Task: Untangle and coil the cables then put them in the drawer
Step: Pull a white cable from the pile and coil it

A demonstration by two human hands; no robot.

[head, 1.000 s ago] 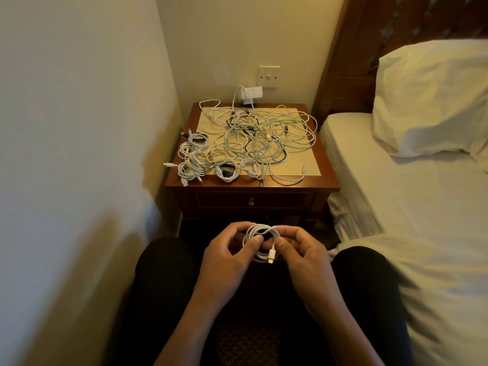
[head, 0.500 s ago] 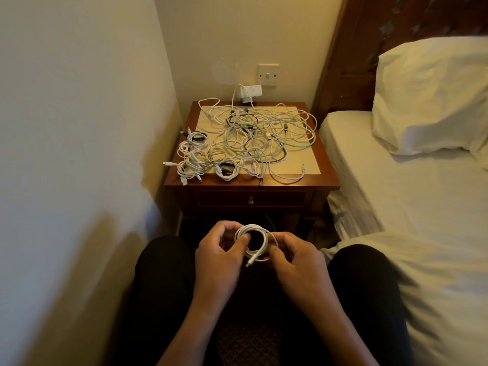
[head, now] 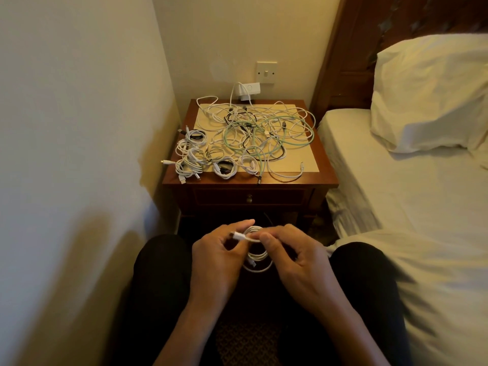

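Sitting before a wall corner, knees in dark trousers at the frame's lower edge. Bed (head: 396, 196) runs along the right side, pale sheet, with a pillow (head: 427, 93) at its head against a dark wooden headboard.

Small wooden counter (head: 327, 177) stands in the corner between wall and bed. Its drawer (head: 277, 197) is closed, round knob at centre.

On the counter top:
- Loose tangle (head: 264, 133) of white, black and mint-green strands covers the middle and rear, one white end trailing near the front right edge.
- Coiled bundles (head: 194, 161), several, mostly white, are grouped at the front left, touching one another, a few plugs poking past the edge.

Left hand (head: 216, 257) and right hand (head: 298, 260) are held close together over the lap, in front of the drawer and below it. A small white cable coil (head: 257, 256) hangs between them.

- Left grip: fingers curled round the coil's left side, thumb and forefinger near the plug (head: 238, 235).
- Right grip: thumb and forefinger pinching the top of the coil just right of that plug, the other fingers curled.
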